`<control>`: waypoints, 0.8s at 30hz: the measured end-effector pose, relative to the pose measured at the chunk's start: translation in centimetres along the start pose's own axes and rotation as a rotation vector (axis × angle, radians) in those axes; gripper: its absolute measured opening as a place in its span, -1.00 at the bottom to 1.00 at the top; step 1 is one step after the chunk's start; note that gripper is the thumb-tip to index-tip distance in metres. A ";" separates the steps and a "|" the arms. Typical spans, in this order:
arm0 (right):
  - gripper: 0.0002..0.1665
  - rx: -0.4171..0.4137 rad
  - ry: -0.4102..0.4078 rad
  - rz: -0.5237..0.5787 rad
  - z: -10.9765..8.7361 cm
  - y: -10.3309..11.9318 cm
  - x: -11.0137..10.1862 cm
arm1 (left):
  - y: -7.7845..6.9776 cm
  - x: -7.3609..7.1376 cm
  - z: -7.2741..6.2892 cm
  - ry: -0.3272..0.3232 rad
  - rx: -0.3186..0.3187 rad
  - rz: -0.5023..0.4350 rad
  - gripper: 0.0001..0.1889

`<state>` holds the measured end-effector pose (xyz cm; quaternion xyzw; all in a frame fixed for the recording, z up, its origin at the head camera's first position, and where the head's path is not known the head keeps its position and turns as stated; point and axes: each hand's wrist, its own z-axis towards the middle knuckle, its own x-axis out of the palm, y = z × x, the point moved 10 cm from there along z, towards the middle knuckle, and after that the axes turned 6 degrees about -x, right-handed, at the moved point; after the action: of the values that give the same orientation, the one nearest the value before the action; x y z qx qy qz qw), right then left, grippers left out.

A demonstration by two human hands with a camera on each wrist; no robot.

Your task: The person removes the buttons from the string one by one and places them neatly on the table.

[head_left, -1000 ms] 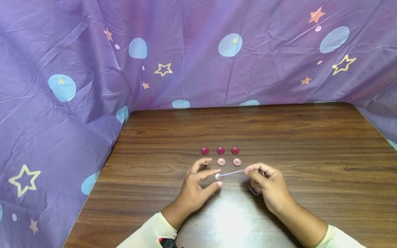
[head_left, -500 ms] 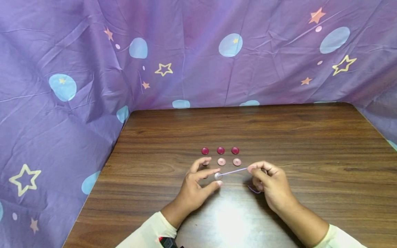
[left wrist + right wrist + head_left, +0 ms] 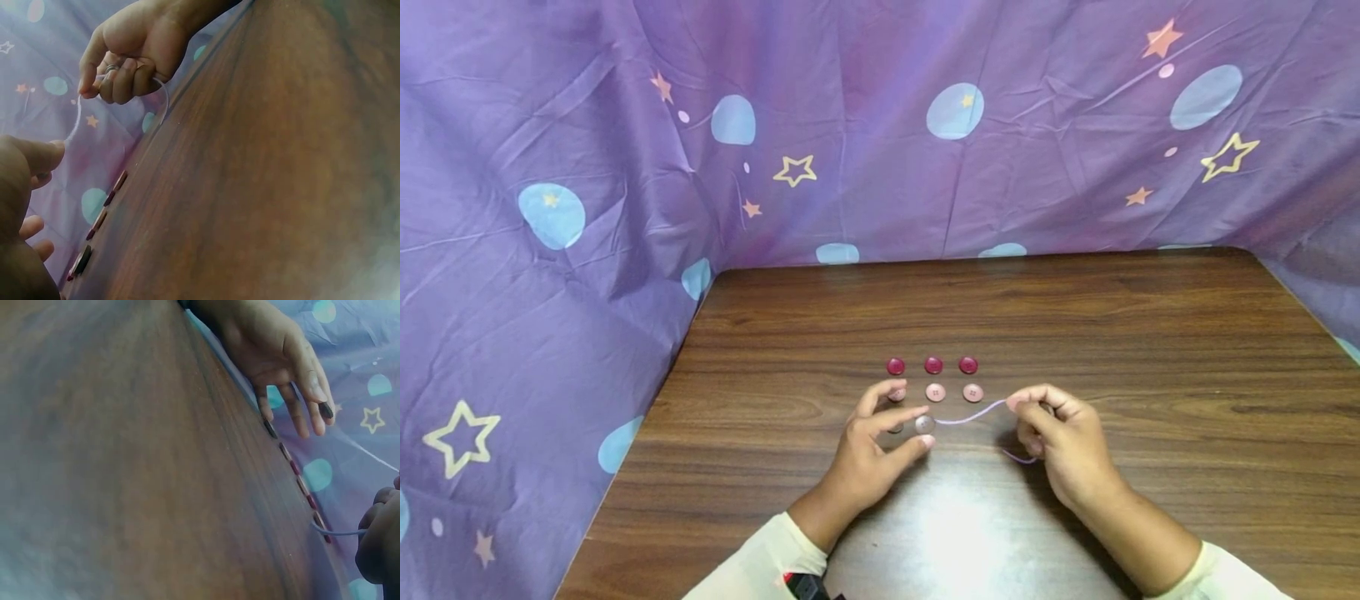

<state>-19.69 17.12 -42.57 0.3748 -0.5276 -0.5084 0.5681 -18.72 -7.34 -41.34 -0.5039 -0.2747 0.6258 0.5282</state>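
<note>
My left hand pinches a small pale grey button between thumb and forefinger, its other fingers spread. From the button a thin lilac cord runs in a slack curve to my right hand. There the thumb and forefinger pinch the cord, and the other fingers curl into the palm. The cord's loose tail hangs below the right hand. In the right wrist view the held button shows as a dark disc at the left fingertips. Where the cord meets the button is too small to make out.
A row of dark red buttons lies on the brown wooden table, with a row of pink buttons in front. Another dark button is partly hidden by the left fingers. A purple patterned cloth hangs behind and at the left.
The cord has gone from taut to slack. My right hand has shifted slightly right and away from me. The held button has turned a little and moved slightly left with my left fingertips.
</note>
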 end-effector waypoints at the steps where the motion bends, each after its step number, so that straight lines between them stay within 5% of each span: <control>1: -0.60 0.000 -0.003 0.003 0.0 0.0 -0.1 | 0.0 0.0 0.0 -0.004 0.003 0.002 -0.65; 10: -0.59 -0.012 -0.036 0.049 0.1 0.3 -1.7 | 0.3 -0.3 0.0 -0.043 0.000 0.047 -0.65; 24: -0.67 0.131 -0.014 0.031 -0.3 -1.2 -3.6 | 1.0 -0.2 0.6 -0.059 -0.051 0.110 -0.66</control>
<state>-19.38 20.31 -44.55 0.3996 -0.5695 -0.4664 0.5464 -19.65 -7.76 -41.96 -0.5129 -0.2777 0.6614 0.4715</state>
